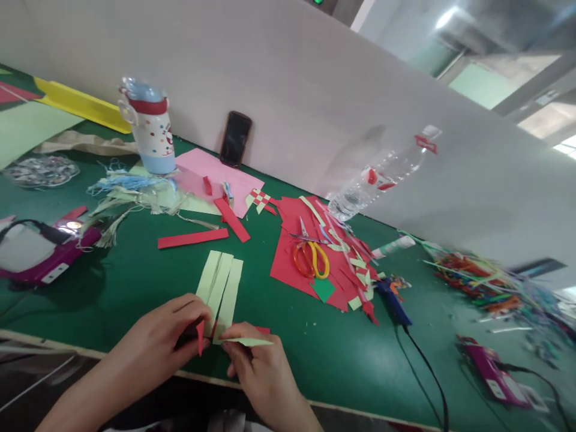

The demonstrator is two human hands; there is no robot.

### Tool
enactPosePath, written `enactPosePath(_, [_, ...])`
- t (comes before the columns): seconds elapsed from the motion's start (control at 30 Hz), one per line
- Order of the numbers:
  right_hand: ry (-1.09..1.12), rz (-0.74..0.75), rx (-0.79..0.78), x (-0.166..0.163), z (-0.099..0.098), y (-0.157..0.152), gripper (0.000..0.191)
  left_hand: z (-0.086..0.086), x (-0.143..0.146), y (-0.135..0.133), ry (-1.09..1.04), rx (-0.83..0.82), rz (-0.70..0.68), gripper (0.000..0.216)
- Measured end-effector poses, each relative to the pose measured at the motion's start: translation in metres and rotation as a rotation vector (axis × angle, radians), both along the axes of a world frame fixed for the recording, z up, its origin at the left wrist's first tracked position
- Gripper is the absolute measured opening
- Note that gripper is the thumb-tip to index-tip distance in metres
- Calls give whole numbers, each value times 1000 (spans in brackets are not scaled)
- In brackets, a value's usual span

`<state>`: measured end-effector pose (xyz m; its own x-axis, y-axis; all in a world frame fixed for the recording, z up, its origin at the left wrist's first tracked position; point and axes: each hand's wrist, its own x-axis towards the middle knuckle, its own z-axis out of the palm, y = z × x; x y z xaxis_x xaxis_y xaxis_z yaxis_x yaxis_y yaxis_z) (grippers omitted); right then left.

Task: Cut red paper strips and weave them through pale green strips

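Note:
Pale green paper strips (224, 282) lie side by side near the table's front edge, their far ends flat on the green top. A red paper strip (200, 339) crosses their near ends, and one end of it sticks up by my left hand (182, 327), whose fingers are closed on it. My right hand (258, 354) pinches a pale green strip (249, 342) that is folded back over the fingers. More of the red strip (263, 329) shows beyond my right fingers. Two loose red strips, one (193, 238) flat and one (231, 220) slanted, lie farther back.
Scissors (310, 255) rest on red paper sheets (288, 258) to the right, with a glue gun (393, 300) and its cord beyond. A clear bottle (369, 186), a cup (150, 129) and a phone (236, 139) stand along the wall. Purple devices (495, 375) sit at both sides.

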<state>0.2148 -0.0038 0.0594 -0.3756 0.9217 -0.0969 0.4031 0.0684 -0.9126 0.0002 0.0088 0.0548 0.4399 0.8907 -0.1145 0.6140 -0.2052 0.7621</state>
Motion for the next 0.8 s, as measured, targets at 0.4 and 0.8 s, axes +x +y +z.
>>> enactPosePath(0.4, [-16,93,179,-1,8,6,35,-15,-3,-5,58,25,122,28])
enactPosePath(0.8, [-42,56,249,-4,4,1,35,-11,-3,-3,-18,69,-11,21])
